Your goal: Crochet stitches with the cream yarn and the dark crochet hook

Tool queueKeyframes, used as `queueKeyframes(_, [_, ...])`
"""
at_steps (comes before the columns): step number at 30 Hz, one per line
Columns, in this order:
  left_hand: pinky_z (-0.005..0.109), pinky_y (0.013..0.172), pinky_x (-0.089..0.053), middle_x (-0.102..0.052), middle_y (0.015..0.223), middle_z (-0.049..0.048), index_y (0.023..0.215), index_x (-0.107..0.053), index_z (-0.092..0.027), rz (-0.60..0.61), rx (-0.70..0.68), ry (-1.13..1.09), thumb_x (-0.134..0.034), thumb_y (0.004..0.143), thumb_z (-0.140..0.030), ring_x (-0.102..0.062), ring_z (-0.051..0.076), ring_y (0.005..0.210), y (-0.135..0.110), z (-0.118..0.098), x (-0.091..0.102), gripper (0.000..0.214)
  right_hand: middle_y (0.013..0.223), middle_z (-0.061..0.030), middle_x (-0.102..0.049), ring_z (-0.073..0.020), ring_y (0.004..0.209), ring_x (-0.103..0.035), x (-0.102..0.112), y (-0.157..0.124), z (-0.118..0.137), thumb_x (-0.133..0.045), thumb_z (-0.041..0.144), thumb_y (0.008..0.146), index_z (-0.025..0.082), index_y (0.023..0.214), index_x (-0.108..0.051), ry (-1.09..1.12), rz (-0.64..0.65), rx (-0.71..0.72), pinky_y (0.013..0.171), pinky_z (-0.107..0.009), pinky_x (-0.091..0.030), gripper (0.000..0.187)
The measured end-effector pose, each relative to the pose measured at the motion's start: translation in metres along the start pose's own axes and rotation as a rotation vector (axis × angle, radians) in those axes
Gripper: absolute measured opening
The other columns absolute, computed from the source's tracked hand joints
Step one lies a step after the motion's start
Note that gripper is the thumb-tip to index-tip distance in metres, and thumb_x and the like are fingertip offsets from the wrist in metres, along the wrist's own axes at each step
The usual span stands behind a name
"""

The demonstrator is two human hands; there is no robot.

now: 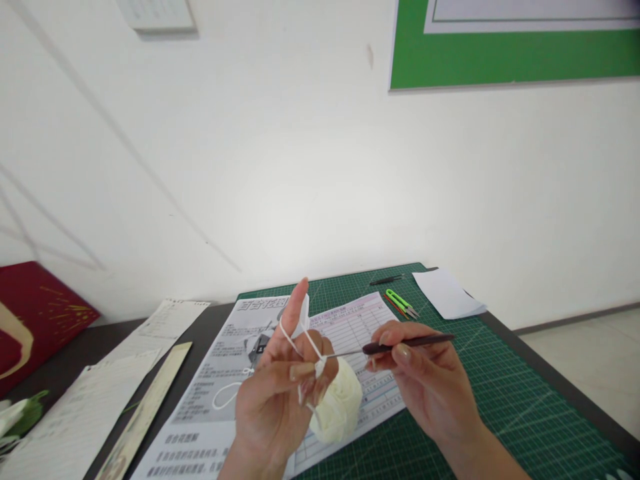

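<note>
White yarn (321, 365) sits pinched between left fingers (284, 379); right fingers (414, 363) grip a hook (424, 340).

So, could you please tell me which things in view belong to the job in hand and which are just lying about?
In use, apparently:
white yarn in the left hand
dark-handled hook in the right hand
pale yarn ball
perhaps the printed sheet

Seemingly just lying about:
green snips
dark slim tool
white paper
pale strip
red panel
</note>
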State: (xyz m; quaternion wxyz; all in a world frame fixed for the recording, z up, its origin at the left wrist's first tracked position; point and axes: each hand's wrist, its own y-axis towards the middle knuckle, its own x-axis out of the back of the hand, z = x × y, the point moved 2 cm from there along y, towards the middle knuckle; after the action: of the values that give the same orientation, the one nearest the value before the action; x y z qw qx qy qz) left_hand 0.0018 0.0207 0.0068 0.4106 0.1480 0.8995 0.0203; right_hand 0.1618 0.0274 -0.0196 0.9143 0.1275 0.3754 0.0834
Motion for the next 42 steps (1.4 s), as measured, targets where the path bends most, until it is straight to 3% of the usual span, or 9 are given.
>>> queueKeyframes(9, [0.023, 0.047, -0.031, -0.044, 0.047, -0.0026, 0.130, -0.052, -0.021, 0.004, -0.016, -0.001, -0.057, 0.064, -0.005, -0.035, 0.012, 0.049, 0.001, -0.001, 0.000, 0.069, 0.073, -0.0035, -0.074, -0.0131, 0.063, -0.071, -0.001, 0.002, 0.001, -0.075, 0.018, 0.071, 0.017, 0.079, -0.076, 0.021, 0.002, -0.029, 0.061, -0.019, -0.060, 0.008])
queueKeyframes(18, [0.022, 0.048, -0.029, -0.040, 0.047, -0.0043, 0.130, -0.053, -0.025, 0.012, -0.002, -0.015, -0.057, 0.064, -0.007, -0.032, 0.010, 0.048, 0.000, -0.001, 0.000, 0.068, 0.074, -0.0034, -0.075, -0.0136, 0.064, -0.071, 0.000, 0.004, 0.004, -0.076, 0.018, 0.070, 0.016, 0.077, -0.076, 0.030, 0.011, -0.040, 0.061, -0.019, -0.060, 0.007])
queueKeyframes(23, [0.022, 0.049, -0.031, -0.047, 0.048, -0.0034, 0.126, -0.057, -0.026, 0.013, 0.003, -0.031, -0.060, 0.066, -0.008, -0.039, 0.010, 0.050, 0.002, 0.003, 0.001, 0.063, 0.059, -0.0041, -0.074, -0.0108, 0.050, -0.069, 0.002, 0.009, -0.002, -0.075, 0.022, 0.072, 0.013, 0.075, -0.075, 0.117, -0.011, -0.181, 0.052, -0.015, -0.058, 0.010])
queueKeyframes(29, [0.022, 0.051, -0.033, -0.051, 0.055, -0.0033, 0.129, -0.053, -0.033, 0.040, -0.098, 0.145, -0.064, 0.072, -0.011, -0.047, 0.010, 0.055, 0.000, 0.011, -0.001, 0.062, 0.055, -0.0043, -0.072, -0.0098, 0.042, -0.066, 0.001, 0.011, -0.012, -0.073, 0.024, 0.075, 0.011, 0.075, -0.072, 0.229, -0.042, -0.365, 0.045, -0.015, -0.057, 0.013])
queueKeyframes(36, [0.021, 0.054, -0.038, -0.056, 0.061, -0.0034, 0.129, -0.052, -0.032, 0.012, -0.028, 0.122, -0.065, 0.072, -0.009, -0.051, 0.009, 0.055, 0.004, 0.021, -0.001, 0.063, 0.068, -0.0056, -0.075, -0.0101, 0.055, -0.068, -0.005, 0.005, -0.019, -0.069, 0.026, 0.079, 0.013, 0.085, -0.072, 0.169, -0.048, -0.253, 0.056, -0.019, -0.059, 0.015])
queueKeyframes(42, [0.020, 0.053, -0.042, -0.059, 0.063, -0.0032, 0.130, -0.051, -0.030, 0.053, -0.019, 0.040, -0.064, 0.071, -0.006, -0.055, 0.010, 0.055, 0.008, 0.026, 0.006, 0.065, 0.067, -0.0006, -0.073, -0.0100, 0.052, -0.065, -0.008, 0.001, -0.023, -0.069, 0.029, 0.080, 0.019, 0.084, -0.072, 0.032, -0.045, -0.120, 0.052, -0.021, -0.056, 0.011])
